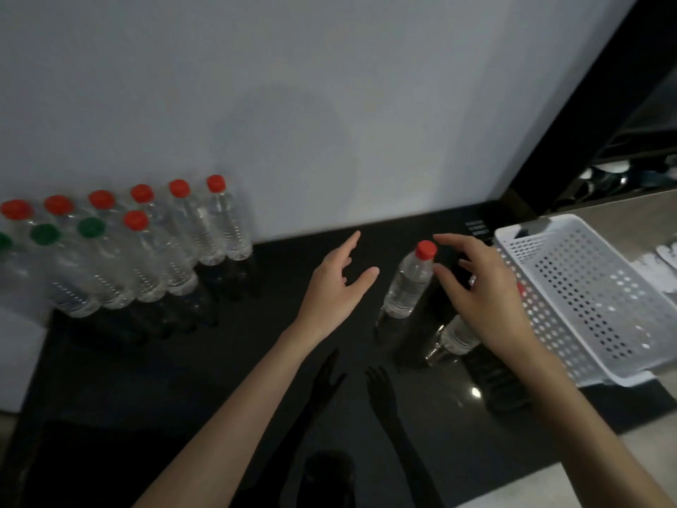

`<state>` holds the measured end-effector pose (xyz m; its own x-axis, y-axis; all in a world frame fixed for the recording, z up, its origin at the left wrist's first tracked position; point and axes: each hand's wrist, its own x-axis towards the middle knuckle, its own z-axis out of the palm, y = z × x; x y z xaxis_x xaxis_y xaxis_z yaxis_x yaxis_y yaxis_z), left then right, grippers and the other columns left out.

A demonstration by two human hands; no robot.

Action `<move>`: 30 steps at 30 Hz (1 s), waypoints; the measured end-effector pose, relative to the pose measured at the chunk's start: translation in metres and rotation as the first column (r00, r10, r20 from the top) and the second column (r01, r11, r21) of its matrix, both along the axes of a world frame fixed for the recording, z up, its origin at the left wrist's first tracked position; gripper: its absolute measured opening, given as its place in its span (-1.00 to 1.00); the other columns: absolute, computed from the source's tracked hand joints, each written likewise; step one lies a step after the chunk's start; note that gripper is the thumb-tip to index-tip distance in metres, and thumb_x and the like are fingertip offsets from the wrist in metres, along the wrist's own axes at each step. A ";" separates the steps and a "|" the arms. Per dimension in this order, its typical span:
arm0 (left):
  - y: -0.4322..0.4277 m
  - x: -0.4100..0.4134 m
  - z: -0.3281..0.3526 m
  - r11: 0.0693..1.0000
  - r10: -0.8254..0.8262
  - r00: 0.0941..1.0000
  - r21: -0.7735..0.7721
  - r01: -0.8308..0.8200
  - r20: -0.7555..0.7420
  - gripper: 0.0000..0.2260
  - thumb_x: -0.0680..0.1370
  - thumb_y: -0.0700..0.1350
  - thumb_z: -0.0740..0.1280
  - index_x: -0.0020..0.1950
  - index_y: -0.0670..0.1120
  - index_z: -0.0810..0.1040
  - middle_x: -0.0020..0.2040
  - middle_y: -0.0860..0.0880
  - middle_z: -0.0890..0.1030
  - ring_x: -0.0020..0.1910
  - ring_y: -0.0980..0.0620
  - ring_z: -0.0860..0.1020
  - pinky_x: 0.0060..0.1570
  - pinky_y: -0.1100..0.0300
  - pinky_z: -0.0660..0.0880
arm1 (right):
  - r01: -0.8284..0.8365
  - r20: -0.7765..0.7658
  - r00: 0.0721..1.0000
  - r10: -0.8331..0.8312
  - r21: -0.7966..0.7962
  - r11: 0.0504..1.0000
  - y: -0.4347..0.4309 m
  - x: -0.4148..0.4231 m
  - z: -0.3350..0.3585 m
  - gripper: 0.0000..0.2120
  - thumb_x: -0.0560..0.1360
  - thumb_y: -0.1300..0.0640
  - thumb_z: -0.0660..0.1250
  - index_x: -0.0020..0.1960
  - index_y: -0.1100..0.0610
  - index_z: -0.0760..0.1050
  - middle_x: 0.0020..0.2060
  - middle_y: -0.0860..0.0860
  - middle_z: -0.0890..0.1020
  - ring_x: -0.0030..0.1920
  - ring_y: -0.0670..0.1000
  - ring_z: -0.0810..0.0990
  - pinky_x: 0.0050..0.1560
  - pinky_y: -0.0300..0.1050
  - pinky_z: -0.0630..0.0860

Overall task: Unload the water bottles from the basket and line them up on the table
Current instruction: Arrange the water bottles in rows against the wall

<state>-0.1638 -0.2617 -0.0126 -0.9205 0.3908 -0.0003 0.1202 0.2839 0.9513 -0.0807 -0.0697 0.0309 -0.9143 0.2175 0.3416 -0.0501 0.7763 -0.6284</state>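
A clear water bottle with a red cap (406, 280) stands upright on the glossy black table (219, 368), between my two hands. My left hand (335, 282) hovers open just left of it, fingers spread, not touching. My right hand (476, 291) hovers open just right of it, fingers loosely bent, holding nothing. A second bottle (456, 337) stands partly hidden under my right hand. Several bottles with red and green caps (146, 251) stand in two rows at the far left. The white perforated basket (600, 298) sits at the right; no bottle shows inside it.
A pale wall (293, 104) rises directly behind the table. Dark shelving (641, 141) stands at the upper right. The basket overhangs a lighter counter (622, 214). White items (659, 269) lie past the basket at the right edge.
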 end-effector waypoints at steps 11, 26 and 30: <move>0.124 -0.015 -0.046 0.992 -0.014 0.994 -0.124 0.028 0.109 -0.17 0.44 -0.06 0.51 0.57 0.06 0.10 0.50 -0.04 0.31 0.45 -0.01 0.33 0.42 -0.04 0.31 | 0.029 0.131 0.991 -0.036 0.056 0.998 0.111 0.025 -0.074 -0.60 0.47 0.23 0.41 0.29 0.12 0.47 0.26 0.06 0.50 0.29 0.04 0.43 0.30 -0.24 0.23; 0.131 -0.015 -0.083 0.965 0.172 0.985 -0.202 -0.167 0.007 -0.40 0.29 -0.10 0.61 0.26 0.07 0.46 0.05 0.17 0.56 0.12 0.13 0.53 0.22 0.06 0.51 | -0.078 0.199 0.973 0.120 -0.207 0.975 0.121 0.017 -0.108 -0.23 0.37 0.30 0.48 0.42 -0.04 0.17 0.18 -0.11 0.37 0.15 -0.16 0.41 0.22 -0.20 0.42; 0.116 -0.010 -0.080 0.957 0.222 0.975 -0.185 -0.222 -0.023 -0.44 0.28 -0.10 0.62 0.21 0.07 0.49 0.01 0.18 0.56 0.09 0.16 0.54 0.18 0.13 0.52 | -0.094 0.229 0.964 0.134 -0.179 0.979 0.110 0.001 -0.099 -0.22 0.35 0.27 0.49 0.40 -0.09 0.15 0.15 -0.11 0.39 0.08 -0.11 0.47 0.14 -0.10 0.51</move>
